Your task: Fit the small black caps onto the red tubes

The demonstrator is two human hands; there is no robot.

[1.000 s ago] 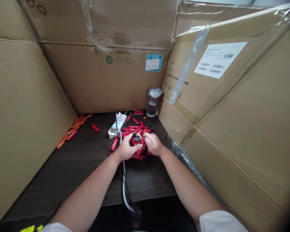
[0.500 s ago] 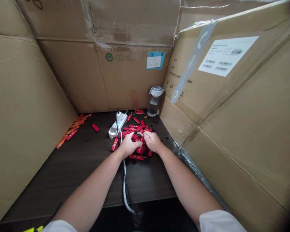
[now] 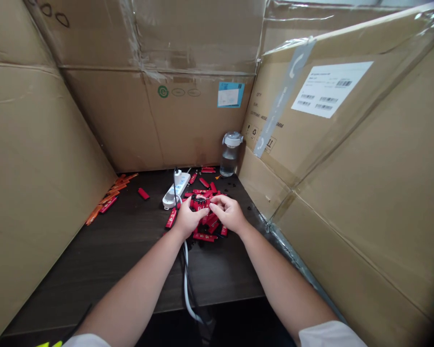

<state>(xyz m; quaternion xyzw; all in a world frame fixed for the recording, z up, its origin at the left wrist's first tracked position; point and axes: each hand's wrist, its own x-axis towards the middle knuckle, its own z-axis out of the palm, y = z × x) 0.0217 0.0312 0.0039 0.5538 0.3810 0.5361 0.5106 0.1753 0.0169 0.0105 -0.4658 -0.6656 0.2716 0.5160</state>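
My left hand (image 3: 188, 219) is closed around several flat red plastic pieces with black ends (image 3: 199, 204), its thumb lying across them. Close beside it, my right hand (image 3: 232, 215) has thumb and forefinger pinched at the right end of this bunch. Exactly what the right fingers grip is too small to tell. Beneath both hands lies a loose pile of similar red pieces (image 3: 211, 224) with pale print, and small black bits are among them. One more red piece (image 3: 171, 218) lies left of my left wrist.
A white power strip (image 3: 170, 198) with a plug and cables stands left of the pile. Behind is a clear water bottle (image 3: 229, 163). Orange strips (image 3: 110, 196) line the left cardboard wall (image 3: 39, 159). Cardboard also closes off the back and right. The dark table (image 3: 130, 255) ends near me.
The bunch in my left hand has moved slightly left and turned. My right hand has shifted a little left, and its fingers have changed from a curled fist to a pinch. The view has tilted slightly.
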